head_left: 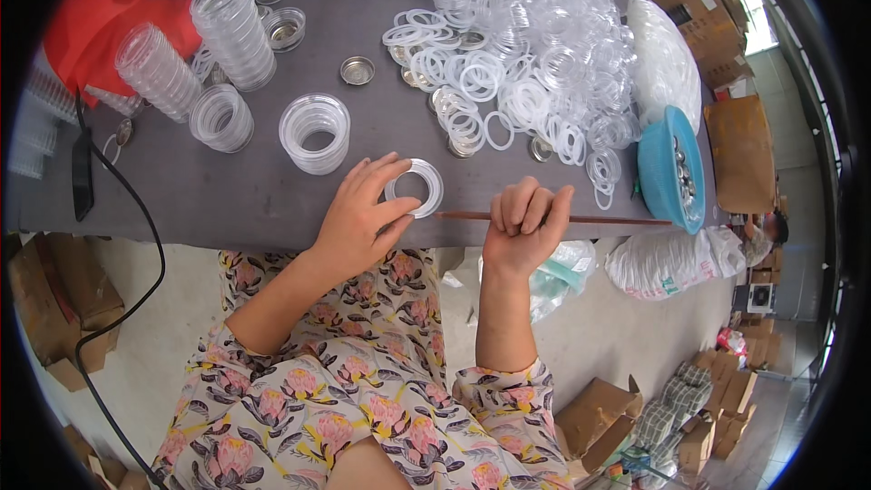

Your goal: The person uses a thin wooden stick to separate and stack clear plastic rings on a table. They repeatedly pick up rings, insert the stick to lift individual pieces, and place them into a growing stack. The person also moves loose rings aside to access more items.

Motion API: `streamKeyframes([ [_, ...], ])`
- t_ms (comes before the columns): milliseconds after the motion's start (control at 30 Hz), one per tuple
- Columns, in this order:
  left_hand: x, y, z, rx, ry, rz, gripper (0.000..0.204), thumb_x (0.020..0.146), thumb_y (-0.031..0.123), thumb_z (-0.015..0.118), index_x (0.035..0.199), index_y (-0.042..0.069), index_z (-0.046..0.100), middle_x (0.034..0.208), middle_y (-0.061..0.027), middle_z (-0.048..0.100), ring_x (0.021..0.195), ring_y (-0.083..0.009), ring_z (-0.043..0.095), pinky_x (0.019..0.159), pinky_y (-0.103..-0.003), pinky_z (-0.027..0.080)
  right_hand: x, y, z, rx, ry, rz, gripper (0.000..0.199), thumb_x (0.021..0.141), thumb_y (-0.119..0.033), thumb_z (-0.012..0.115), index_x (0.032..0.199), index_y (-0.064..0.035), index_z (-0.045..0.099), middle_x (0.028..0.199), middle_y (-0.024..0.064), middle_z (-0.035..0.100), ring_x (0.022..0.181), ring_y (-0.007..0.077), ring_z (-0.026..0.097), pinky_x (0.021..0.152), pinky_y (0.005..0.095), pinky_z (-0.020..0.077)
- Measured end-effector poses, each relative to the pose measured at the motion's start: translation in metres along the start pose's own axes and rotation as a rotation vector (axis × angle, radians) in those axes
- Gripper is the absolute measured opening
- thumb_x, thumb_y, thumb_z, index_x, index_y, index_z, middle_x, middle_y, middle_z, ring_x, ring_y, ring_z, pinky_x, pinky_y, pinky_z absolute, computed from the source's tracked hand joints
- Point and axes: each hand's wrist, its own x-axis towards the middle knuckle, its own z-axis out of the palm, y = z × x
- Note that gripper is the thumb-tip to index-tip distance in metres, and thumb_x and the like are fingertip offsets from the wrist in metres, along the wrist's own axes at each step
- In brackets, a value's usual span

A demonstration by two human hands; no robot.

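Left hand (365, 207): thumb and fingers pinching one clear ring (435, 187), at the bench's (227, 204) near edge. Right hand (523, 227): fingers curled at a thin brown rod (608, 220); grip on it cannot be told. Farther left: clear ring stack (318, 161), metal cap (357, 71). Far right: white rings (478, 82), heaped. Right: blue basin (660, 172).

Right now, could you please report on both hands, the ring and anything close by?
Left hand on clear ring. Right hand closed around brown stick, one tip beside ring. Stick's far end close to blue basin.
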Motion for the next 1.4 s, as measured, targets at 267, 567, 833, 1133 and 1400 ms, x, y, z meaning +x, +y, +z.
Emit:
streamKeyframes([
  [267,0.004,0.005,-0.002,0.105,-0.078,-0.025,0.020,0.077,0.015,0.064,0.095,0.010,0.064,0.126,-0.0135,0.048,0.127,-0.0337,0.037,0.104,-0.056,0.022,0.000,-0.001,-0.005,0.041,0.009,-0.006,0.058,0.100,-0.037,0.029,0.046,-0.0129,0.026,0.049,0.0012,0.033,0.041,0.0089,0.019,0.040,0.0239,0.0162],
  [567,-0.003,-0.006,0.004,-0.153,-0.067,-0.103,0.014,0.074,0.011,0.067,0.087,0.007,0.064,0.119,-0.0118,0.053,0.124,-0.0346,0.041,0.104,-0.051,0.027,0.001,0.005,0.006,0.050,-0.033,-0.011,0.058,0.100,-0.038,0.026,0.047,-0.0134,0.025,0.048,0.0000,0.028,0.040,0.0087,0.015,0.038,0.0235,0.0134],
  [833,0.002,-0.002,0.005,-0.023,-0.059,-0.084,0.013,0.074,0.011,0.067,0.087,0.008,0.066,0.119,-0.0084,0.054,0.124,-0.0323,0.041,0.104,-0.053,0.026,0.003,0.004,0.000,0.082,-0.011,-0.020,0.059,0.100,-0.039,0.026,0.047,-0.0127,0.026,0.048,0.0007,0.031,0.041,0.0091,0.019,0.039,0.0243,0.0156],
  [1133,-0.002,0.000,0.019,-0.181,0.089,-0.154,0.066,0.066,0.016,0.075,0.125,0.006,0.047,0.126,-0.0157,0.047,0.121,-0.0334,0.042,0.103,-0.045,0.031,0.000,0.019,0.011,0.096,0.035,0.163,0.059,0.099,-0.039,0.031,0.047,-0.0118,0.026,0.048,0.0029,0.031,0.041,0.0106,0.021,0.040,0.0253,0.0178],
  [1400,-0.005,-0.002,0.025,-0.162,0.132,-0.131,0.052,0.062,0.014,0.078,0.107,0.004,0.053,0.124,-0.0188,0.048,0.114,-0.0353,0.047,0.095,-0.042,0.039,0.006,0.020,0.026,0.037,-0.013,0.129,0.061,0.098,-0.043,0.033,0.045,-0.0117,0.025,0.045,0.0031,0.032,0.040,0.0099,0.023,0.039,0.0239,0.0170],
])
